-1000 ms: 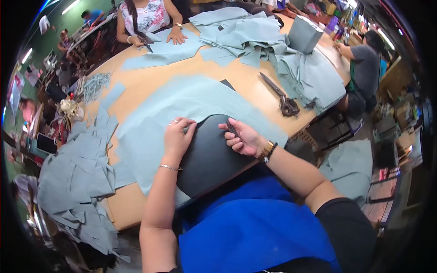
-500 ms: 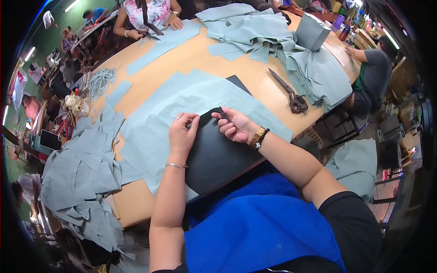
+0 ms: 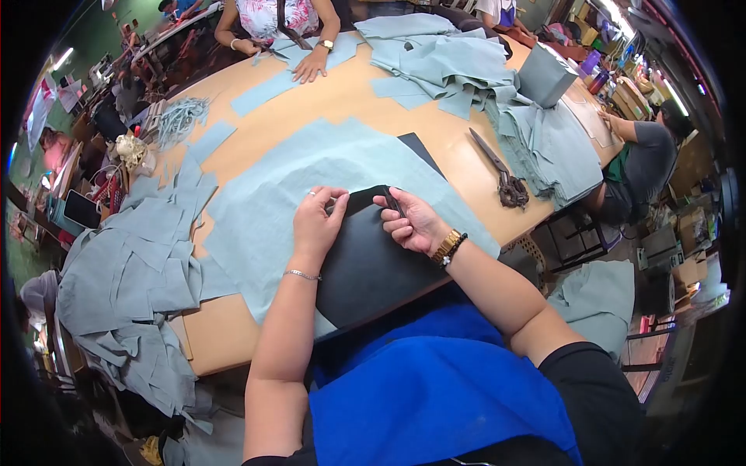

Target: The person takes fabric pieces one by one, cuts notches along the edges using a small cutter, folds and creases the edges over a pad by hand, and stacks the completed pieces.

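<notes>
- Tan table (image 3: 326, 109) spans a crowded workroom, a heap of blue-grey cloth pieces (image 3: 132, 279) at its left.
- Black sheet (image 3: 381, 264) lies at the near edge, on pale blue-green fabric (image 3: 272, 186).
- Left hand (image 3: 320, 217): thumb and forefinger pinched on the sheet's far edge.
- Right hand (image 3: 416, 224): fingers curled round a small dark tool (image 3: 395, 202) (its kind is hard to make out), at that same edge.
- Large scissors (image 3: 499, 168) lie to the right, apart from both hands.
- Across the table, a co-worker's hand (image 3: 311, 65) rests beside a cloth strip (image 3: 263, 95).
</notes>
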`<state>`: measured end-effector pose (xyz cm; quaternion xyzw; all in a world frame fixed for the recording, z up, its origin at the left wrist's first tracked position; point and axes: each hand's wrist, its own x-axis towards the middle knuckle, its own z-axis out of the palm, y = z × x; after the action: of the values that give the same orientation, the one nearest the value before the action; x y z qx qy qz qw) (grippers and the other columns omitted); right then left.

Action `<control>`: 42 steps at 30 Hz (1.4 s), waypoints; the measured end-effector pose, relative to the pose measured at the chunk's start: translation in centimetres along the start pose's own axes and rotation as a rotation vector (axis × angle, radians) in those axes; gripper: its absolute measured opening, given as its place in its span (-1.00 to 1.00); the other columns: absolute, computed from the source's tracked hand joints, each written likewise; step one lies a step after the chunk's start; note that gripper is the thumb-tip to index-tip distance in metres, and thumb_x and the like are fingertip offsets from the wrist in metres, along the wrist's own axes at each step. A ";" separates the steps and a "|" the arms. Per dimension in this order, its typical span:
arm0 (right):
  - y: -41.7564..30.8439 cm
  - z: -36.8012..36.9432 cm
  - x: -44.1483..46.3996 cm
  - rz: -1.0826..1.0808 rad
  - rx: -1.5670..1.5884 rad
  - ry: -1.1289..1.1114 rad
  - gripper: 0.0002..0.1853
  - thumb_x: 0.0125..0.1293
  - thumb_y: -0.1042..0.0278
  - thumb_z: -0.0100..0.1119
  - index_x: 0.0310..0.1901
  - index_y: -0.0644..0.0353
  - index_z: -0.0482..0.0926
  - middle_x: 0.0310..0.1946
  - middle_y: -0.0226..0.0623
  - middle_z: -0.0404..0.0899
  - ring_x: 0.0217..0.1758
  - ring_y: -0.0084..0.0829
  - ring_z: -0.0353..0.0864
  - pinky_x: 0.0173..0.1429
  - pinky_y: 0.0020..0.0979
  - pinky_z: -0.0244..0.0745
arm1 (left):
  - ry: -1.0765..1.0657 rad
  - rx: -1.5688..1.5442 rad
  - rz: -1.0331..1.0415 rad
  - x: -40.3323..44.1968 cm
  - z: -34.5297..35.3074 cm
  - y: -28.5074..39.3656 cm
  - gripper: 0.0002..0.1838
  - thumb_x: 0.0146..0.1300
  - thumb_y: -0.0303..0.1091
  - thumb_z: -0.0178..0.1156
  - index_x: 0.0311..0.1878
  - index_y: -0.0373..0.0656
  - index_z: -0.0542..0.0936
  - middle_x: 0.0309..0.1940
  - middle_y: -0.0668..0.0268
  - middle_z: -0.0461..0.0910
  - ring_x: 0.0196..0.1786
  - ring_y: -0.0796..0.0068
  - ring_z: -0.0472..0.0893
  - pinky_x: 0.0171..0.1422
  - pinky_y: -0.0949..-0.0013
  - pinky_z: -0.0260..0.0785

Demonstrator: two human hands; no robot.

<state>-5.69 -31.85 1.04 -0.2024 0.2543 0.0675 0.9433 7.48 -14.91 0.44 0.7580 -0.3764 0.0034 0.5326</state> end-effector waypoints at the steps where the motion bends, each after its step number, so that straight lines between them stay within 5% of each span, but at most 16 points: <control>1: 0.0 0.1 0.1 -0.001 0.000 -0.004 -0.64 0.57 -0.01 -0.11 -0.04 0.12 0.50 -0.59 -0.53 0.30 -0.66 -0.73 0.13 -0.68 -0.70 0.05 | 0.001 -0.002 0.006 0.0 0.0 -0.1 -0.89 0.29 -0.34 0.30 -0.23 -0.15 0.69 -0.28 0.28 0.65 -0.32 0.41 0.69 -0.28 0.38 0.48; 16: 0.2 -0.4 0.1 -0.005 0.015 -0.008 -0.66 0.58 0.00 -0.12 -0.03 0.13 0.45 -0.58 -0.49 0.31 -0.66 -0.71 0.16 -0.69 -0.68 0.06 | 0.013 -0.027 0.022 0.1 0.1 -0.2 -0.90 0.28 -0.39 0.32 -0.23 -0.21 0.68 -0.31 0.31 0.64 -0.38 0.52 0.58 -0.29 0.44 0.40; 42: -0.2 0.7 1.2 0.000 -0.050 0.035 -0.70 0.59 0.05 -0.12 -0.05 0.12 0.46 -0.58 -0.50 0.30 -0.67 -0.72 0.15 -0.69 -0.68 0.05 | -0.009 -0.004 0.001 0.0 -0.1 -0.1 -0.87 0.29 -0.32 0.30 -0.23 -0.17 0.69 -0.28 0.28 0.65 -0.32 0.41 0.66 -0.25 0.37 0.48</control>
<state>-4.28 -31.70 1.02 -0.2273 0.2691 0.0701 0.9333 7.62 -14.86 0.37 0.7565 -0.3793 -0.0004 0.5327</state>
